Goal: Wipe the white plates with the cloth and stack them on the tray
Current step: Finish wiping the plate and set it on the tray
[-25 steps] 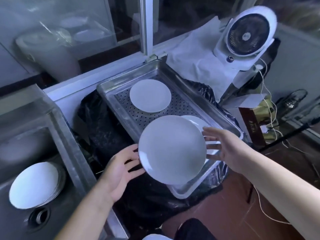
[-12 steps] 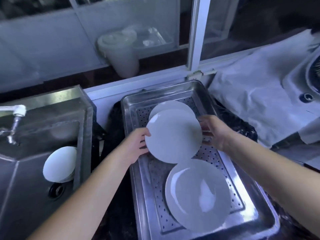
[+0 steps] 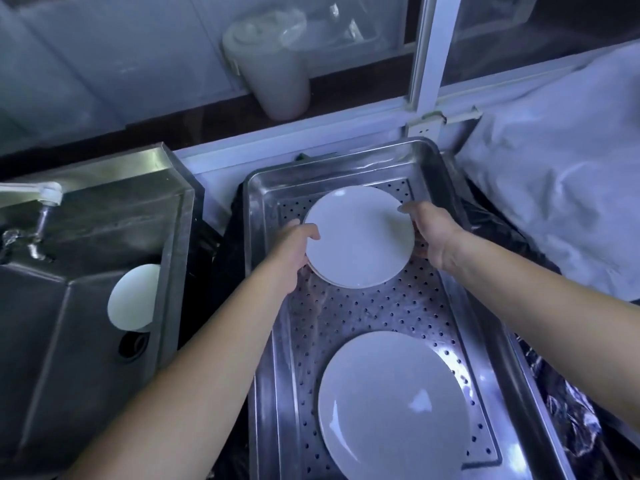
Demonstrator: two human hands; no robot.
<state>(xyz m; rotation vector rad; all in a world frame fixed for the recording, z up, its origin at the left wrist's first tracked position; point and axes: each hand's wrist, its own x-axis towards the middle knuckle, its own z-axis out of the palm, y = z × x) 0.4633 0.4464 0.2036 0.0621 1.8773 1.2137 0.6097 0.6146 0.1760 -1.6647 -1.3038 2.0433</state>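
Your left hand (image 3: pixel 294 249) and right hand (image 3: pixel 434 233) grip opposite edges of a white plate (image 3: pixel 360 237) — fingers curled round its rim — right on top of another plate at the far end of the metal tray (image 3: pixel 485 341); a larger plate (image 3: pixel 391 407) lies nearer you

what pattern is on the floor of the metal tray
Rows of small round holes across the shiny steel floor of the tray, seen best in the head view.

A dishwashing corner of a kitchen is shown: a stainless steel sink (image 3: pixel 86 271) with a tap (image 3: pixel 48 194) is seen left of the fingers (image 3: pixel 407 207), a perforated steel tray (image 3: pixel 398 306) is set beneath them, and white plates (image 3: pixel 360 237) are laid in both.
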